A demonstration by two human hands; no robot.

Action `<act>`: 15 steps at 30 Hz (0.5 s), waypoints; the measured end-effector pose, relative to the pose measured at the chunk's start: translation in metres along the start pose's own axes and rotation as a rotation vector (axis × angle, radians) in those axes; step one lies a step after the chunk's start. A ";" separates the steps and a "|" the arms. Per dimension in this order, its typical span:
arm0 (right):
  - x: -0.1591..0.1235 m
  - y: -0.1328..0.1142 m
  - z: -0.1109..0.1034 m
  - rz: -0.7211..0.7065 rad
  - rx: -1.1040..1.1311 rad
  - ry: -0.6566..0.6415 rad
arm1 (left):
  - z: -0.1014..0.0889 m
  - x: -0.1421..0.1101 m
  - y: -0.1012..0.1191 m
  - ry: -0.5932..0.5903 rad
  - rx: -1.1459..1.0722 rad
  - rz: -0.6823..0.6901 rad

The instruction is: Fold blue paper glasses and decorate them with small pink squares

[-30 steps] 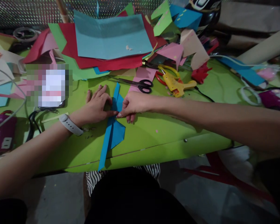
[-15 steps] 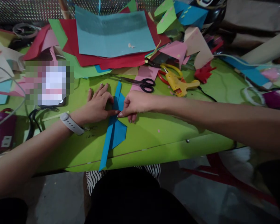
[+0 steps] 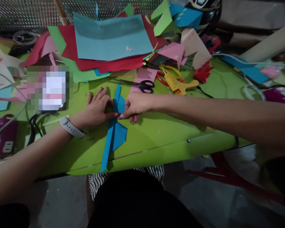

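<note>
A folded blue paper lies lengthwise on the green table, one pointed end over the front edge. My left hand lies flat on the table with fingers stretched out, its fingertips pressing the paper's left side. My right hand is curled, fingers pressed together on the paper's fold right beside the left fingertips. A white band is on my left wrist.
Black scissors and a yellow glue gun lie just beyond my hands. Behind them is a heap of coloured paper sheets. A purple device and cables sit at the left, tape rolls and a cardboard tube at the right.
Both hands stay pressed on the blue paper at the same spot; only the camera view has shifted slightly.
</note>
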State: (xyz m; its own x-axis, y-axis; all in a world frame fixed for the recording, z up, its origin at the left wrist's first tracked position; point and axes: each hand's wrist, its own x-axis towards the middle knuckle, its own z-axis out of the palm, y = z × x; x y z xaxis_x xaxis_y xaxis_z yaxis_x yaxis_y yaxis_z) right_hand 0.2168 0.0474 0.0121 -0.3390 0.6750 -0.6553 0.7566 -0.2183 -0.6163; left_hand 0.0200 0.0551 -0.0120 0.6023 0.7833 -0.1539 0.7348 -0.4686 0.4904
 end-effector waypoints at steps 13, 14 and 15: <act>-0.019 0.019 -0.017 0.087 0.033 0.035 | 0.001 0.000 -0.001 -0.009 0.017 -0.019; -0.021 0.019 -0.018 0.092 0.034 0.064 | 0.001 0.000 -0.001 -0.008 0.019 -0.015; -0.024 0.019 -0.018 0.087 0.040 0.090 | 0.001 0.000 -0.002 -0.007 0.023 -0.011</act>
State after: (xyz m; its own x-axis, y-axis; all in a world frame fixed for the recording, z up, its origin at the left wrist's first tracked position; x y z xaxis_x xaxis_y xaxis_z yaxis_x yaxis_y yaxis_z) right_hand 0.2489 0.0396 0.0239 -0.2205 0.7124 -0.6662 0.7575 -0.3052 -0.5771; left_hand 0.0189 0.0560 -0.0135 0.5964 0.7856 -0.1649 0.7481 -0.4695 0.4690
